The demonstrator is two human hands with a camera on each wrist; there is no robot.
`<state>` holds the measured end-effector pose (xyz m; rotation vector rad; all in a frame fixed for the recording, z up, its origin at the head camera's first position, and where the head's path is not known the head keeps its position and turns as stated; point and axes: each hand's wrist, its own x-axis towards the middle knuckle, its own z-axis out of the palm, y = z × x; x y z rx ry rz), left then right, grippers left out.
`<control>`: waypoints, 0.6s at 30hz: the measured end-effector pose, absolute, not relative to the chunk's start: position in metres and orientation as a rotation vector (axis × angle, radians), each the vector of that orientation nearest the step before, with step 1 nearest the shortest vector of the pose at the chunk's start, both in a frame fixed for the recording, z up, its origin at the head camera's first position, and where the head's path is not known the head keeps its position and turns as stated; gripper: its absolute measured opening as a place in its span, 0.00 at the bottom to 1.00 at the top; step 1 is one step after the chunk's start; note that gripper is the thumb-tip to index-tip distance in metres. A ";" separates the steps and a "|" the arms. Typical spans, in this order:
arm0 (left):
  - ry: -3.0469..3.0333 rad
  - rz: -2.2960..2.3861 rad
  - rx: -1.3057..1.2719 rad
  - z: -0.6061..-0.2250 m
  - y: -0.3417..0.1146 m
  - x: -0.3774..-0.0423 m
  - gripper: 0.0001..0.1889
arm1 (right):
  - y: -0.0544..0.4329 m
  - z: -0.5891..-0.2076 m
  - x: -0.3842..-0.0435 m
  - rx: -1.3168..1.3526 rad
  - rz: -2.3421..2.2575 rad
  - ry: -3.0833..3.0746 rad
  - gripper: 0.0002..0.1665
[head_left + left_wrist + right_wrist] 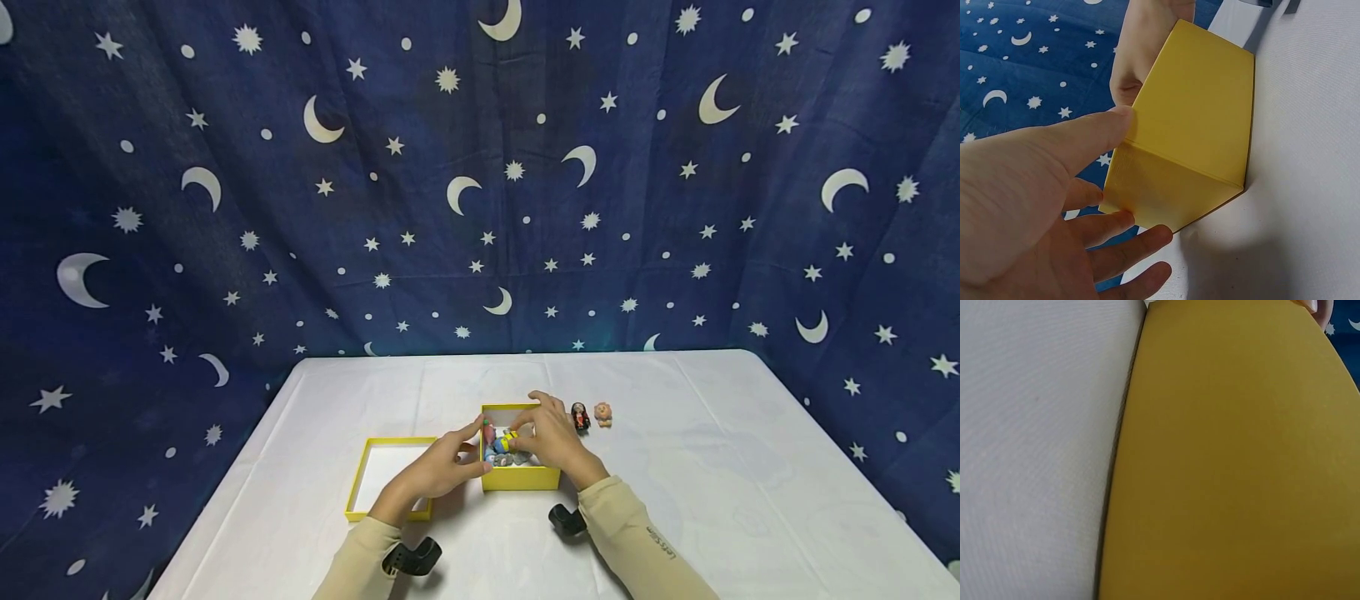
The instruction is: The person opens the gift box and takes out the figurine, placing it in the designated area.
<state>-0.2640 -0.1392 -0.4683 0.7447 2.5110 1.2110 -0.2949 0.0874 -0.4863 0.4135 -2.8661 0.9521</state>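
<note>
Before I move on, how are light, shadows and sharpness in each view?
Head: fairly even light, soft shadow near the left hand, toys too small for detail; left wrist: box clear, one side darker, a shadow on the white cloth; right wrist: box dimmer, its right edge bowed, no glare.

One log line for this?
left hand: touches yellow box | right hand: pinches blue-and-yellow figurine in box | lid: off, beside box

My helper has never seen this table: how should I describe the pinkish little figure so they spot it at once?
On the white-covered table, find the deep yellow box that the right hand reaches into. To its right is a dark figurine with a red patch. The pinkish figure is farther right, mostly pinkish-tan where its neighbour is mostly black.
</note>
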 end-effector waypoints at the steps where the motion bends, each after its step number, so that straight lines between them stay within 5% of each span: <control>1: 2.511 1.211 0.745 -0.468 -0.139 -0.264 0.41 | 0.087 -0.486 -0.295 0.408 0.947 -2.876 0.08; 18: 2.498 1.233 0.720 -0.467 -0.138 -0.262 0.42 | 0.089 -0.482 -0.294 0.432 0.867 -2.906 0.09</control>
